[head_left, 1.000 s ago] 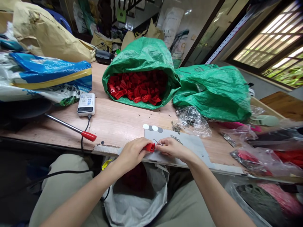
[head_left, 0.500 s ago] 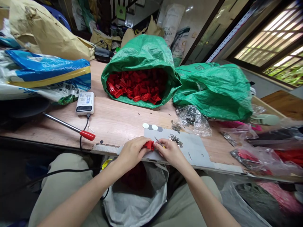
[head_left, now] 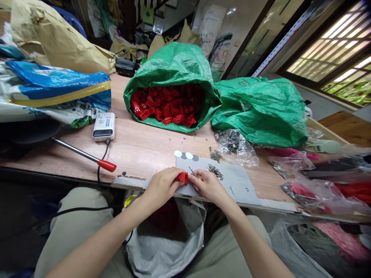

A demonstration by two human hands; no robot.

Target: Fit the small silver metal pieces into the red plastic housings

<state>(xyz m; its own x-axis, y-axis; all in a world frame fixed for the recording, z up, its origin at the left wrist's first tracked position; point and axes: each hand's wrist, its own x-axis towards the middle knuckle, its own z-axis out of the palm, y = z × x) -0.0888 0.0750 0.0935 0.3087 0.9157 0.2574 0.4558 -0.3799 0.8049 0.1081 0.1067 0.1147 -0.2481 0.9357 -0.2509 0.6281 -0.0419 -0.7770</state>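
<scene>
My left hand (head_left: 163, 184) is closed around a small red plastic part (head_left: 182, 177) at the table's front edge. Facing it, my right hand (head_left: 208, 185) pinches a slim tool with a thin metal shaft (head_left: 193, 171) and a bit of yellow at its grip. The shaft points up and left, and its far end is clear of the red part. Both hands rest over a grey mat (head_left: 239, 181). Just beyond my right hand lies a pile of small shiny metal pieces (head_left: 215, 172). My fingers cover much of the red part and the tool's handle.
A green sack (head_left: 176, 61) full of red parts (head_left: 166, 104) lies open behind the mat, beside another green sack (head_left: 261, 108). To the left are a red-handled rod (head_left: 84, 154) and a white power bank (head_left: 104, 126) with a cable. A whitish sack (head_left: 165, 256) hangs open below the edge.
My right fingertips have drawn back very slightly from the red part, so more of its end shows. Both hands keep their hold.
</scene>
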